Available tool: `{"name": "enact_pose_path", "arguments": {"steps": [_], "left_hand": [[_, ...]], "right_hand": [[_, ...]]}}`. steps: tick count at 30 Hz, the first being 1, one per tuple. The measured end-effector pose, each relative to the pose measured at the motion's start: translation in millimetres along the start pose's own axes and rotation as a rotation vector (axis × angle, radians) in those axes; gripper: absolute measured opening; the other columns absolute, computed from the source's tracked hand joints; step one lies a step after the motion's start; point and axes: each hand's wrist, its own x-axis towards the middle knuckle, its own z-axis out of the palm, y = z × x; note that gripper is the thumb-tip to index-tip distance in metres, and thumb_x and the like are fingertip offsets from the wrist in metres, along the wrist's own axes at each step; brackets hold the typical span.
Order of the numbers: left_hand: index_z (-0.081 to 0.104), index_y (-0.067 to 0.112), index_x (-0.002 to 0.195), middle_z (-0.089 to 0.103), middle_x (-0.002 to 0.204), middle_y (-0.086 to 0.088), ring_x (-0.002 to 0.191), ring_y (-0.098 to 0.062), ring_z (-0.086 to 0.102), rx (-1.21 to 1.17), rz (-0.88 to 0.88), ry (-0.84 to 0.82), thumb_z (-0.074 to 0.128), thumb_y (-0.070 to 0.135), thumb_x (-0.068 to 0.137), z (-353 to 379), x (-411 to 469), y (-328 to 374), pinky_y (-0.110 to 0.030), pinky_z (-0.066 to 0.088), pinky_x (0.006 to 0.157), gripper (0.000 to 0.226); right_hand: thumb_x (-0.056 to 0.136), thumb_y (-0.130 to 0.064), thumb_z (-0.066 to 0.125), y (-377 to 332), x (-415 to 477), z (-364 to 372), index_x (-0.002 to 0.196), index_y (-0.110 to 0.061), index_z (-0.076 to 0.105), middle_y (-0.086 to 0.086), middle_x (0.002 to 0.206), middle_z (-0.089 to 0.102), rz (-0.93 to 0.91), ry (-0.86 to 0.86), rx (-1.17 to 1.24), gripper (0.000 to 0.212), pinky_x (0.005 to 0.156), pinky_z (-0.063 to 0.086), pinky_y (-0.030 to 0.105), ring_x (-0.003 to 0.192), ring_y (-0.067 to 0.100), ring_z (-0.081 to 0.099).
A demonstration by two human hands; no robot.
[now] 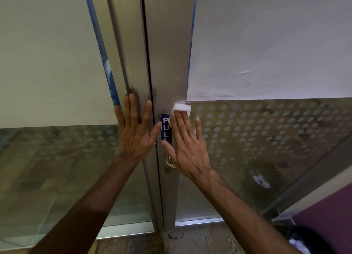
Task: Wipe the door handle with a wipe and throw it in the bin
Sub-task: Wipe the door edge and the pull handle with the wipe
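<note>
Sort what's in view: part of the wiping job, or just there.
Job: wipe pressed under right hand; left hand flat against the door frame; bin at bottom right.
Just there: PULL sign; paper sheets on glass; brass lock.

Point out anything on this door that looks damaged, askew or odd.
The paper sheet covering the right pane is creased and its lower left corner lifts off the door frame, just above the wipe under the right hand. Nothing else stands out.

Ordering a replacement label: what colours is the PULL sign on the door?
The PULL sign is dark blue with white letters, seen in the head view.
</note>
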Motion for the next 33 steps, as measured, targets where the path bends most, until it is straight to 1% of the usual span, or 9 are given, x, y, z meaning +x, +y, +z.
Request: {"name": "enact_pose_path", "arguments": {"steps": [4,9,11,14,17,20,25,28,33], "left_hand": [[-0.015,0.03,0.166,-0.033,0.171,-0.003,0.162,-0.024,-0.022,0.014,0.005,0.005,0.032,0.06,0.111,3,0,-2,-0.051,-0.015,0.13,0.079],[-0.013,0.029,0.167,-0.031,0.172,-0.003,0.162,-0.025,-0.021,0.029,-0.008,0.009,0.034,0.06,0.111,4,0,-2,-0.05,-0.015,0.13,0.079],[-0.013,0.03,0.167,-0.031,0.172,-0.003,0.162,-0.024,-0.022,0.029,-0.015,0.008,0.033,0.06,0.111,3,0,-1,-0.049,-0.015,0.13,0.079],[-0.013,0.03,0.167,-0.031,0.172,-0.003,0.162,-0.024,-0.022,0.02,-0.02,0.009,0.033,0.06,0.111,3,-1,0,-0.049,-0.015,0.131,0.078],[-0.013,0.029,0.167,-0.031,0.172,-0.003,0.162,-0.024,-0.022,0.012,-0.023,0.009,0.033,0.059,0.111,1,-1,1,-0.049,-0.013,0.131,0.078],[-0.015,0.029,0.166,-0.033,0.172,-0.002,0.161,-0.023,-0.023,0.014,-0.026,0.004,0.031,0.059,0.112,-2,-1,3,-0.048,-0.014,0.131,0.078],[-0.016,0.03,0.166,-0.035,0.171,-0.001,0.161,-0.022,-0.025,0.011,-0.032,-0.003,0.031,0.059,0.112,-6,1,5,-0.047,-0.015,0.131,0.077],[-0.017,0.031,0.166,-0.036,0.17,0.0,0.161,-0.022,-0.025,0.005,-0.032,-0.013,0.03,0.058,0.112,-8,1,6,-0.047,-0.016,0.13,0.076],[-0.018,0.032,0.165,-0.038,0.169,0.0,0.16,-0.022,-0.027,0.005,-0.04,-0.028,0.028,0.059,0.112,-7,0,5,-0.047,-0.017,0.13,0.076]], "right_hand": [[0.107,-0.06,0.027,-3,1,-2,0.163,-0.006,0.017,0.01,0.173,0.009,0.028,0.018,0.037,0.078,0.13,-0.002,0.049,0.16,0.022,0.007],[0.106,-0.061,0.028,-10,-38,14,0.162,-0.006,0.019,0.009,0.172,0.01,0.016,-0.146,0.004,0.079,0.131,0.002,0.048,0.16,0.021,0.006],[0.106,-0.062,0.026,-8,-38,14,0.163,-0.008,0.018,0.008,0.172,0.009,0.012,-0.158,-0.021,0.079,0.13,0.001,0.048,0.16,0.021,0.005],[0.107,-0.062,0.021,-7,-19,5,0.163,-0.008,0.016,0.008,0.173,0.008,0.019,-0.091,-0.031,0.078,0.13,-0.005,0.048,0.16,0.02,0.005],[0.107,-0.06,0.026,-7,6,-6,0.163,-0.008,0.018,0.009,0.172,0.009,0.037,0.037,0.025,0.077,0.13,-0.004,0.05,0.16,0.021,0.008],[0.108,-0.058,0.03,-10,13,-9,0.162,-0.006,0.018,0.009,0.172,0.01,0.049,0.069,0.064,0.076,0.13,-0.003,0.05,0.16,0.022,0.008],[0.107,-0.054,0.032,-17,-34,7,0.162,-0.007,0.022,0.009,0.171,0.017,0.032,-0.128,0.065,0.073,0.129,0.01,0.052,0.159,0.022,0.012],[0.107,-0.056,0.03,-17,-51,14,0.163,-0.009,0.019,0.006,0.171,0.012,0.009,-0.23,0.028,0.073,0.129,0.003,0.05,0.159,0.02,0.011],[0.108,-0.056,0.03,-5,-11,-1,0.163,-0.009,0.015,0.007,0.172,0.002,0.024,-0.076,-0.024,0.074,0.13,-0.001,0.051,0.16,0.021,0.006]]}}
